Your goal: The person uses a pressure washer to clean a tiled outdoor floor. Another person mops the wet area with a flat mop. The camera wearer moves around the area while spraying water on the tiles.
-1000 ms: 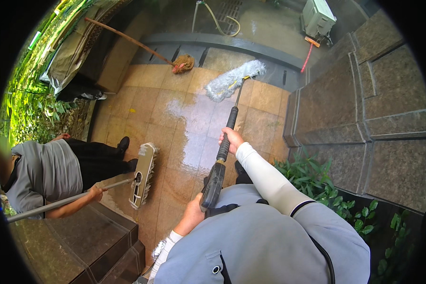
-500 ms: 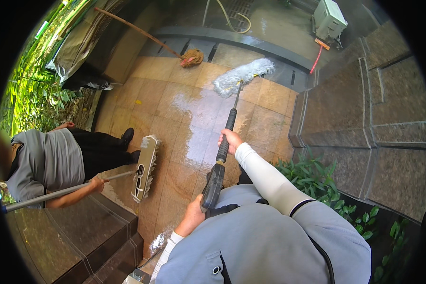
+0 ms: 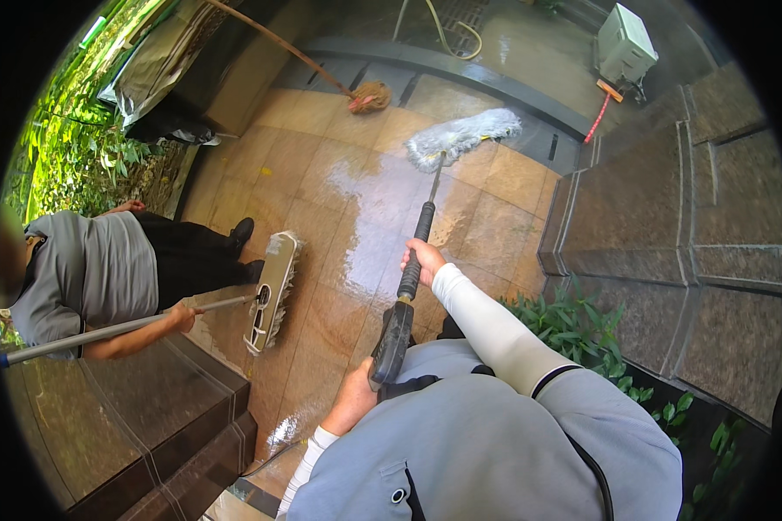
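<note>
Both my hands are closed on a black pressure washer gun with a long thin lance. My left hand wraps the rear of the gun close to my waist. Farther forward, my right hand grips the ribbed black sleeve of the lance. The lance points away from me to a fluffy grey-white mop head on the wet tiles. Its tip overlaps the mop head in view; whether they touch, I cannot tell.
At left, a co-worker in grey holds a pole with a flat mop. A string mop lies beyond, near a dark drain strip. A hose, a white box-shaped unit and a red-handled squeegee are farther back. Stone walls and plants flank my right.
The view has swung slightly, so the floor, mop heads and far items sit a little farther right. Both my hands keep their hold on the pressure washer gun.
</note>
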A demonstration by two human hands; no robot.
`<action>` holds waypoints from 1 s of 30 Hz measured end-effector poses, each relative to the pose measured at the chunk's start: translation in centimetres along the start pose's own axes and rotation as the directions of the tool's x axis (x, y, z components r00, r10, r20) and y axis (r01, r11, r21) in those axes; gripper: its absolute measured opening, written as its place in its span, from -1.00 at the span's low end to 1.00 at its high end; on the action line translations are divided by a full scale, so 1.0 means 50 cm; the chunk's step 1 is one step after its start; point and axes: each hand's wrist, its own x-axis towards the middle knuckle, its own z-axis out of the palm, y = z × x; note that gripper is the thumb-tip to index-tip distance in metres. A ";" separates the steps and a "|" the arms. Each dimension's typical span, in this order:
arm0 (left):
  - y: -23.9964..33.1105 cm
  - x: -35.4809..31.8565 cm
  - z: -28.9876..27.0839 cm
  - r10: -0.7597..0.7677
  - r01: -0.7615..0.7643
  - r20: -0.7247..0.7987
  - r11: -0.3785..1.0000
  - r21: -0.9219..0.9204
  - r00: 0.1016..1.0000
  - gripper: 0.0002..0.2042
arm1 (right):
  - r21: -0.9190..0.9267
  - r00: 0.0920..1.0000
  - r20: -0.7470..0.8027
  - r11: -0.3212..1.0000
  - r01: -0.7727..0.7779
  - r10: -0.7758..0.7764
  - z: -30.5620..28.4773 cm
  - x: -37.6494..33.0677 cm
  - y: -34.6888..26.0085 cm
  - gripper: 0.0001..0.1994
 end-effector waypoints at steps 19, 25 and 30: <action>0.002 0.019 0.016 -0.005 0.008 -0.046 0.999 0.053 0.999 -0.80 | -0.005 0.998 0.061 1.000 -0.010 0.010 0.017 0.009 -0.033 -0.90; 0.000 0.049 0.031 -0.050 0.050 0.002 0.993 -0.111 0.999 -0.81 | -0.011 0.997 0.039 0.998 0.061 -0.060 -0.007 -0.017 -0.071 -0.88; 0.004 0.036 0.023 0.006 -0.006 -0.015 0.999 -0.040 1.000 -0.81 | -0.007 0.999 0.029 1.000 0.015 -0.014 -0.001 -0.009 -0.056 -0.88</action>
